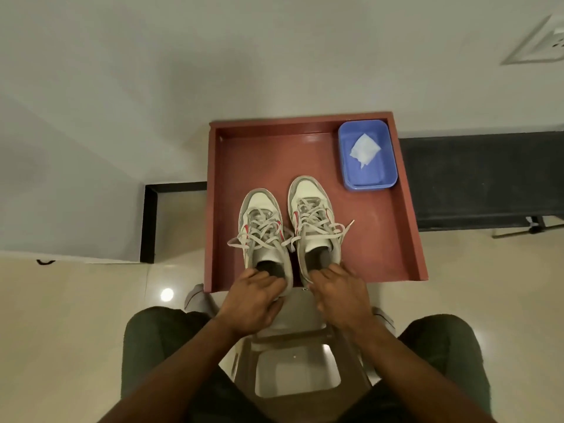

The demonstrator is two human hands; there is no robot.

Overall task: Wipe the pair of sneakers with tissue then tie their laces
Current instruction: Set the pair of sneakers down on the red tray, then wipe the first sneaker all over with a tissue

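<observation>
Two white and grey sneakers with red stripes stand side by side, toes pointing away from me, on a red-brown tray table [378, 239]. Loose laces spill over both. My left hand [253, 300] grips the heel of the left sneaker [259, 227], fingers curled over its collar. My right hand [338, 294] holds the heel of the right sneaker [311, 209] the same way. A white tissue [364, 149] lies in a blue plastic tub [366, 181] at the table's far right corner.
The table has raised rims on three sides and stands against a pale wall. A brown plastic stool [299, 361] sits between my knees below the table's near edge. A dark skirting band [488, 178] runs along the wall to the right.
</observation>
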